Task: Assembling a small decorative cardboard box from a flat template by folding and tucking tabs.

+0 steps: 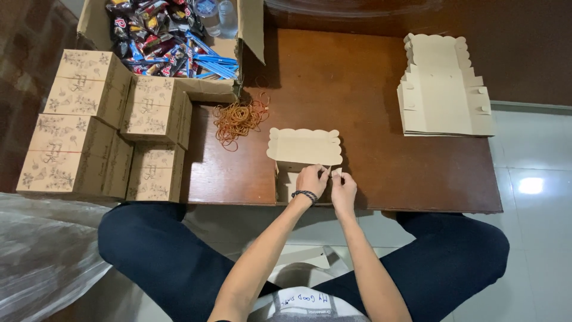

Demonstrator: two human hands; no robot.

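A flat tan cardboard box blank [304, 146] with a scalloped flap lies at the near edge of the low brown table [417, 173]. My left hand [311, 179], with a dark braided bracelet at the wrist, grips the blank's near part. My right hand [344, 187] pinches a small tab of the same blank right beside it. Both hands touch each other over the fold. The lower part of the blank is hidden under my fingers.
A stack of unfolded blanks [444, 89] lies at the table's far right. Loose rubber bands [238, 117] lie left of the blank. An open carton [179, 36] of wrapped snacks and bottles stands behind. Several folded printed boxes [101, 125] are stacked at left.
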